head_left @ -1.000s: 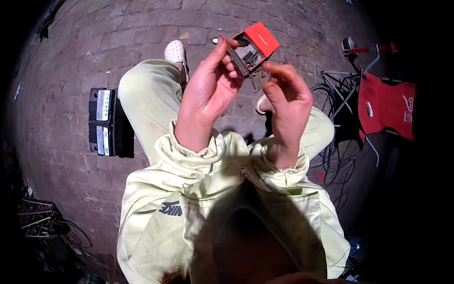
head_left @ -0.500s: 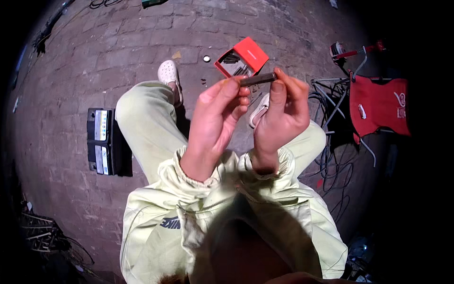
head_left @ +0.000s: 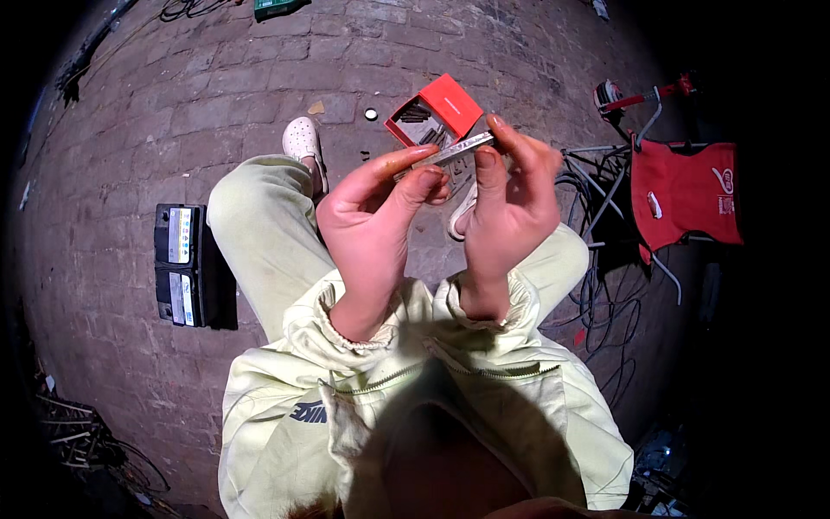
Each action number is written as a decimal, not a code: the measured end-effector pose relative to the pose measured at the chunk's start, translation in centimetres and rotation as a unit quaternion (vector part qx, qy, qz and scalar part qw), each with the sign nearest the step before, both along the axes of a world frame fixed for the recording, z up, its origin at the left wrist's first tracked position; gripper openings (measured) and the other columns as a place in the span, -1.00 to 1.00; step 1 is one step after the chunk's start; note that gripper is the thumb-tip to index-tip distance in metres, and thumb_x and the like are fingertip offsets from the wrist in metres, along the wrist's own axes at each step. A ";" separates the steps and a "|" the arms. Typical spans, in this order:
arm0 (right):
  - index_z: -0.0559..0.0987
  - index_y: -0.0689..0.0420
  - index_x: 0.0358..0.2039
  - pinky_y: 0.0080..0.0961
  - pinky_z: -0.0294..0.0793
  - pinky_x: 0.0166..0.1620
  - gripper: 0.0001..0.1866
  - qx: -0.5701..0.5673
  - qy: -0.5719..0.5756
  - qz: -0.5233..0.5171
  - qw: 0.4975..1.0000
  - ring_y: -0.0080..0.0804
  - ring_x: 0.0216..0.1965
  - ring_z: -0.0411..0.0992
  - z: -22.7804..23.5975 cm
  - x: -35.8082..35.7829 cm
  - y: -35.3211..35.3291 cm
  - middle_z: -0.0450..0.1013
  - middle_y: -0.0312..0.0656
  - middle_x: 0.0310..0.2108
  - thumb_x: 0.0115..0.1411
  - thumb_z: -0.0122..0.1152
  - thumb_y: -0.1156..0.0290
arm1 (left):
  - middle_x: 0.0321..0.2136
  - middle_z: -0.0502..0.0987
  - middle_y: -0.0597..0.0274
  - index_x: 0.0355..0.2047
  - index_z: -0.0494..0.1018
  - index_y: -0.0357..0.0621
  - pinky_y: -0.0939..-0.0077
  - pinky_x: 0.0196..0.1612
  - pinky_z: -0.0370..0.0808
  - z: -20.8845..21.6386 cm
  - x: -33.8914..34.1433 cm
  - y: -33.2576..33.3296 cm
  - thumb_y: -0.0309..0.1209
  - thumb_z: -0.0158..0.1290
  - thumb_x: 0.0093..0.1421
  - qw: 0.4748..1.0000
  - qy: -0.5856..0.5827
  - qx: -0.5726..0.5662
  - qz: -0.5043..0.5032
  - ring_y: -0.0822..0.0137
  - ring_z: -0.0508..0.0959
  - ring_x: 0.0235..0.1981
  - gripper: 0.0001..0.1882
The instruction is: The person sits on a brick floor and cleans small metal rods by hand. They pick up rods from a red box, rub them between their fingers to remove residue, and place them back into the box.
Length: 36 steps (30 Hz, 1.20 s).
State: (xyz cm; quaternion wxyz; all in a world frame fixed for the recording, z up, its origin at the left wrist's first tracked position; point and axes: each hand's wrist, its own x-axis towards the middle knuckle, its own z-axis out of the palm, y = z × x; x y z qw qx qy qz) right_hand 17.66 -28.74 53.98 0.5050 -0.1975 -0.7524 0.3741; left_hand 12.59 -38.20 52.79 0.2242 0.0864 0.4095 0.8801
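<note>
Between my two hands a short metal bar is held up at a slant, its right end higher, with a bright face showing. My left hand pinches the left end between thumb and fingers. The other end sits between the thumb and forefinger of my right hand. Just beyond the bar, a red cardboard box lies on the floor with several dark short bars and some grey pieces inside. My hands partly hide the floor in front of the box.
A black car battery stands left of my leg. To the right are a red folding chair and tangled dark cables. A small round white cap lies left of the box. A green object sits at the far edge of the brick floor.
The bar has turned from a dark side to a bright one and tilts more. My left hand has shifted its grip, its forefinger now stretched along the bar's left end.
</note>
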 end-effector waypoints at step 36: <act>0.59 0.27 -0.29 -0.70 0.34 -0.11 -0.80 -0.510 -0.093 0.076 0.851 -0.62 -0.22 0.42 -17.3 -1.9 13.1 0.52 -0.26 -0.34 0.17 0.12 0.42 | -0.37 0.42 0.12 -0.40 0.60 -0.22 0.38 -0.20 0.33 -15.6 -5.1 12.8 -0.44 0.23 -0.04 0.846 0.296 -0.422 -0.138 0.18 0.38 -0.27 -0.83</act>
